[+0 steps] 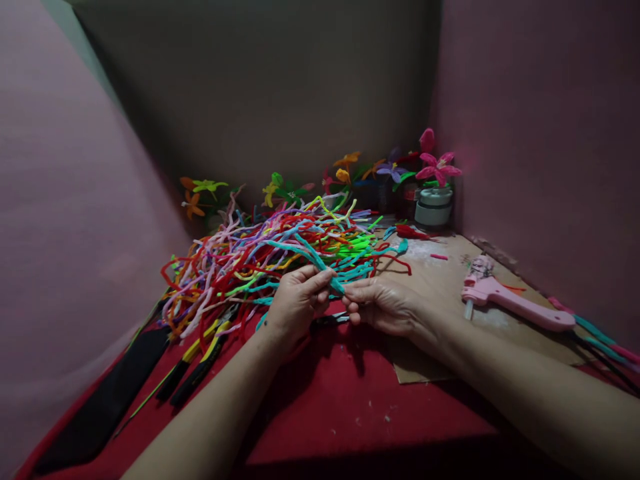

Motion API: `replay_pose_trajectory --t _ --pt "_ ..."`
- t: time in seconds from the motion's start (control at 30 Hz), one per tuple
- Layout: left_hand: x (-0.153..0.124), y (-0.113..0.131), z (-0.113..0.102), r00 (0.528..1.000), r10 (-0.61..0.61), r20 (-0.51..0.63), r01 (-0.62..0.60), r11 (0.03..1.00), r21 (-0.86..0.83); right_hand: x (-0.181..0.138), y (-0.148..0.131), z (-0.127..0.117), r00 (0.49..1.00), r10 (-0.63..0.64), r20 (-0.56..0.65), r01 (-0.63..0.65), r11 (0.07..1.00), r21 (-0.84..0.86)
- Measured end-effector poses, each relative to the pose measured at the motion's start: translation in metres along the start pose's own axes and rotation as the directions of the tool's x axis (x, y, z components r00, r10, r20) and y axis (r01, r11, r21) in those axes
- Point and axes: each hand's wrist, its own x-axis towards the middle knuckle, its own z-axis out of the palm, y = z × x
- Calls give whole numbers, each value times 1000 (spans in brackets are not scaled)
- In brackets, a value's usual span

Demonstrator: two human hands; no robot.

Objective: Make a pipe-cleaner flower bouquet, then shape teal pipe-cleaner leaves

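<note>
My left hand and my right hand meet in the middle of the view, both pinched on one teal pipe cleaner. It runs up and left from my fingers into a big tangled heap of pipe cleaners in red, pink, orange, green and blue. Both hands hover just above a red table surface, in front of the heap. A dark tool lies under my hands, partly hidden.
A pink glue gun rests on a brown cardboard sheet at right. Finished pipe-cleaner flowers stand along the back wall by a white jar. Black-and-yellow handled tools lie at left. Pink walls close in both sides.
</note>
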Motion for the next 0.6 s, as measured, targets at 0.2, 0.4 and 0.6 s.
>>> replay_pose_trajectory --t 0.2,0.4,0.6 --pt "-1 -2 2 998 54 23 -56 992 110 -1 0 2 996 -78 -34 76 995 -70" --pt "-4 -6 -1 996 68 49 -77 970 229 0 2 -1 984 -168 -52 159 976 -146" --pt "-5 -10 4 996 74 -40 -63 975 215 -2 7 5 973 -209 -102 138 872 -469"
